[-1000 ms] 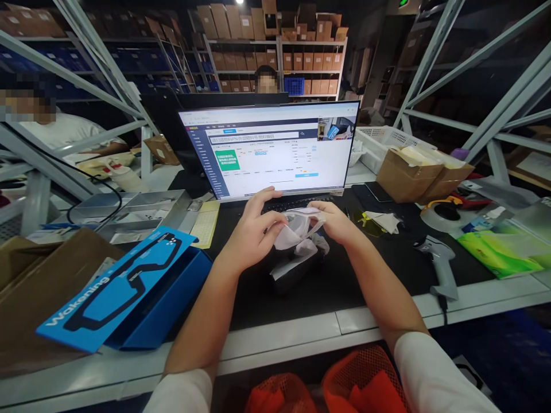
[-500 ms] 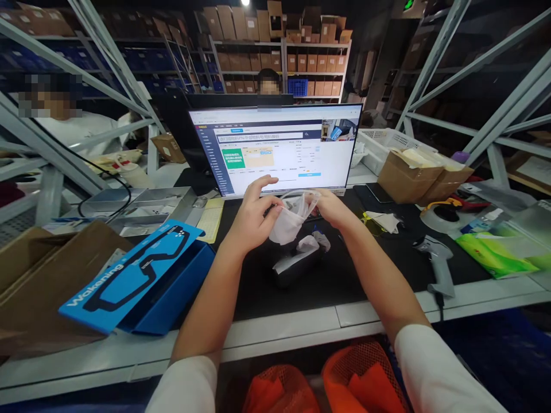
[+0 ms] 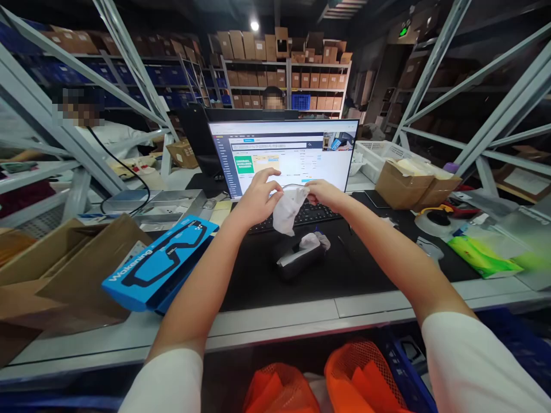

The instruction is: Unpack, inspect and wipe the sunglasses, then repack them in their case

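Note:
Between my two hands hangs a small white pouch [image 3: 287,213], thin and soft, its mouth stretched at the top. My left hand [image 3: 258,201] pinches its left edge between thumb and fingers. On the opposite edge, the fingers of my right hand [image 3: 323,195] are closed; their tips are partly hidden. Below the pouch a black case [image 3: 297,265] lies on the dark mat, with crumpled whitish wrapping [image 3: 312,242] in and beside it. A blue box [image 3: 161,258] printed with glasses and the word "Wakening" rests left of my left forearm.
A monitor [image 3: 293,155] stands behind my hands, with a keyboard [image 3: 321,213] before it. Brown cartons [image 3: 86,275] crowd the left. At right are a carton [image 3: 402,183], a tape roll [image 3: 437,221] and a green packet [image 3: 484,257]. Two people are beyond the desk.
The view has tilted up and shifted left. The pouch now hangs longer and flatter between my hands, its mouth less wide. Both hands keep their hold.

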`<state>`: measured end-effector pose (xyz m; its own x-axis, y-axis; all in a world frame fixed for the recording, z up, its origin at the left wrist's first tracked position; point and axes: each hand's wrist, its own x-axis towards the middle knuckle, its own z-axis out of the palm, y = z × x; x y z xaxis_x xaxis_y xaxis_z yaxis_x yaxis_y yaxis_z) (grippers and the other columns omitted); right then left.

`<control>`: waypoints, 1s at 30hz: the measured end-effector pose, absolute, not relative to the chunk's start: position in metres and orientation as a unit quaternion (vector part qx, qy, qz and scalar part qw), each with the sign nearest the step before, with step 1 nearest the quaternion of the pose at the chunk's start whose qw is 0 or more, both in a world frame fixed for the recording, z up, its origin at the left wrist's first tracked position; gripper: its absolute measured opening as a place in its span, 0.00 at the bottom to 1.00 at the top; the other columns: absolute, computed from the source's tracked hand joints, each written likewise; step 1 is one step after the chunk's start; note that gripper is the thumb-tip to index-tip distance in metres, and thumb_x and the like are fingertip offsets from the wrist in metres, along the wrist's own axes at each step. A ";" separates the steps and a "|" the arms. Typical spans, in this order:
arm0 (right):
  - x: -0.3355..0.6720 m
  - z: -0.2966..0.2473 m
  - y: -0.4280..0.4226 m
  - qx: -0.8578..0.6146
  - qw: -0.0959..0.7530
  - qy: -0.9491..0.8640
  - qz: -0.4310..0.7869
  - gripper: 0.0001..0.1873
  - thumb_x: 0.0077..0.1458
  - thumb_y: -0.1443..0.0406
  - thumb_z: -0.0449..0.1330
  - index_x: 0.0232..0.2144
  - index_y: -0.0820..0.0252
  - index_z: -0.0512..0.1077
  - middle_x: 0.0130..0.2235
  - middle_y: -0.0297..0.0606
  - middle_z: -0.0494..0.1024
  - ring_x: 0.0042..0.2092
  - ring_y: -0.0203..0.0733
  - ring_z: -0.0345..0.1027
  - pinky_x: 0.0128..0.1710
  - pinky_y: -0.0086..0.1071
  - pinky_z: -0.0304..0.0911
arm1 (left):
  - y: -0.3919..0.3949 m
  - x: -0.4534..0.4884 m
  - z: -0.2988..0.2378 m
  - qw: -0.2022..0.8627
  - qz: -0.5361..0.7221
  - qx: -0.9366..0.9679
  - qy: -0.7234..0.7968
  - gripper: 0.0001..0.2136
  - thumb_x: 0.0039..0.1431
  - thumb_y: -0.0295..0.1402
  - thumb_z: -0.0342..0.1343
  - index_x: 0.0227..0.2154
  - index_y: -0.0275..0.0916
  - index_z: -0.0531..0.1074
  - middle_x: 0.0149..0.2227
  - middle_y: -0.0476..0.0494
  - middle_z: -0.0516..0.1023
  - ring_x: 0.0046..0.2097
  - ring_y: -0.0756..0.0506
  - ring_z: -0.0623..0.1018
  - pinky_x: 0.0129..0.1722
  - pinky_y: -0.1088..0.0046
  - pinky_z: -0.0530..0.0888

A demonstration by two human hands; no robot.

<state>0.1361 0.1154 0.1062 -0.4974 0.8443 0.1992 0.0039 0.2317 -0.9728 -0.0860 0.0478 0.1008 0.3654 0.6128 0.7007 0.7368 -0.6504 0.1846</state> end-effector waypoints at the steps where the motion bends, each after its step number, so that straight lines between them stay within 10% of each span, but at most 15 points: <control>1: 0.137 0.108 0.114 -0.312 0.397 -0.677 0.535 0.12 0.41 0.67 0.59 0.15 0.55 0.57 0.16 0.26 0.54 0.20 0.30 0.44 0.20 0.28 0.42 | 0.046 -0.085 0.102 0.079 -0.386 -0.824 -0.407 0.07 0.64 0.34 0.50 0.34 0.40 0.73 0.59 0.36 0.67 0.63 0.36 0.65 0.63 0.49 0.63; 12: 0.156 0.121 0.101 -0.296 0.485 -0.651 0.504 0.14 0.48 0.60 0.62 0.20 0.56 0.60 0.20 0.27 0.57 0.23 0.33 0.51 0.24 0.29 0.50 | 0.049 -0.062 0.115 -0.014 -0.495 -0.774 -0.395 0.07 0.64 0.35 0.49 0.34 0.41 0.70 0.48 0.39 0.77 0.51 0.40 0.75 0.54 0.58 0.70; 17: 0.160 0.085 0.089 -0.279 0.528 -0.675 0.434 0.26 0.47 0.45 0.66 0.40 0.56 0.71 0.45 0.39 0.76 0.50 0.45 0.67 0.49 0.37 0.62 | 0.064 -0.030 0.104 -0.116 -0.618 -0.668 -0.398 0.06 0.63 0.36 0.52 0.33 0.40 0.70 0.31 0.48 0.76 0.34 0.46 0.75 0.37 0.70 0.72; 30: 0.189 0.064 0.061 -0.279 0.414 -0.738 0.454 0.28 0.50 0.42 0.64 0.31 0.62 0.75 0.34 0.38 0.78 0.38 0.44 0.70 0.42 0.37 0.66 | 0.064 0.020 0.106 -0.267 -0.402 -0.817 -0.316 0.06 0.54 0.34 0.60 0.31 0.42 0.81 0.53 0.42 0.77 0.55 0.39 0.76 0.56 0.58 0.72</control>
<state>0.1887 0.0609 0.0639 -0.5008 0.7878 0.3585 0.0361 0.4328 -0.9008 0.0202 0.0638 0.1059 0.4768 0.7305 0.4889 0.3006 -0.6582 0.6902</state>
